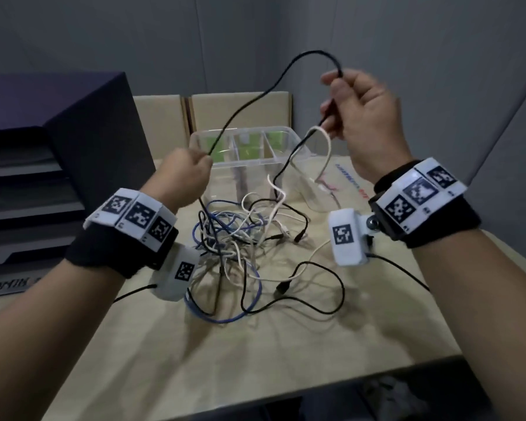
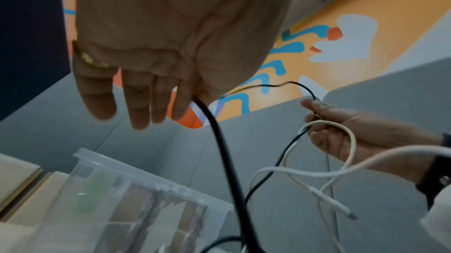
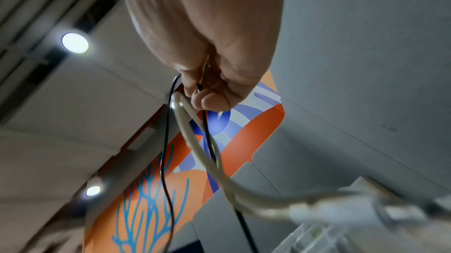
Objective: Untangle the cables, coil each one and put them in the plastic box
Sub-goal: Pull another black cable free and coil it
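1. Fingers [image 1: 331,109] of the right hand [image 1: 366,117] are curling round a black cable [image 1: 240,107] and a loop of white cable [image 1: 327,141], holding both raised.
2. Across from them, the left hand [image 1: 186,174] is pinching the same black cable between thumb and forefinger, its other fingers [image 2: 140,102] hanging straight; the cable is arching between the two grips.
3. Below the fingers, the tangle of cables [image 1: 240,238] is lying on the table [image 1: 286,344].
4. Beyond both hands, the plastic box [image 1: 301,147] is standing on the table.
5. Behind it, cardboard boxes [image 1: 240,110] are standing.
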Demonstrator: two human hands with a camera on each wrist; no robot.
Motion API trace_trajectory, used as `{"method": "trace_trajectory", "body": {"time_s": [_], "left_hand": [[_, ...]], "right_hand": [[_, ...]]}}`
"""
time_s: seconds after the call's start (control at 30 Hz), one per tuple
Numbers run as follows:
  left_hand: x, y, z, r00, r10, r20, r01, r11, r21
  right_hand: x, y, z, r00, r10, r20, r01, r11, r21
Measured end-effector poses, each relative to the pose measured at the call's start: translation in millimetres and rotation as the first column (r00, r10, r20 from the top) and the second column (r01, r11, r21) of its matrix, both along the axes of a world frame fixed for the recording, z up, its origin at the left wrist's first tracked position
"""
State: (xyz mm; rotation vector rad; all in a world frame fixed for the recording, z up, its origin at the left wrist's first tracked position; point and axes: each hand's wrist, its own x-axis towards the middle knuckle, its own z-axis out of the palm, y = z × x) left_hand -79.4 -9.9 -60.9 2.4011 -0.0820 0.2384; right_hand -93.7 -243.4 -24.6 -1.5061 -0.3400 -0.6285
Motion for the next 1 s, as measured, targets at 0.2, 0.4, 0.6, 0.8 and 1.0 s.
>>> {"method": "trace_trajectory", "body": {"time_s": [0.2,0.4,0.6,0.8,1.0], "left_hand": [[-11,-13,15,0.917,-0.221,0.332,0.184,0.973,0.140],[-9,-25,23,0.834,-0.427,0.350,0.441,0.897,0.044],[-17,-21,40,0.797,-0.294,0.527,0.563,0.678,-0.473],[-13,-7,60,0.819,-0.143,0.556,0.555,0.443,-0.704],[-2,1,41,0.891,-0.039,0.452,0.369,0.641,-0.673]], "right_hand": [[-3,13,-28,0.988,0.057,-0.141,-0.102,0.937,-0.333],[-7,16,-29,0.989,0.060,-0.133,-0.109,0.908,-0.405],[-1,6,-59,0.947,-0.092,-0.308,-0.121,0.784,-0.608],[5,5,-87,0.914,-0.141,-0.380,-0.133,0.782,-0.610],[7,-2,-58,0.936,0.014,-0.353,-0.067,0.988,-0.140]]}}
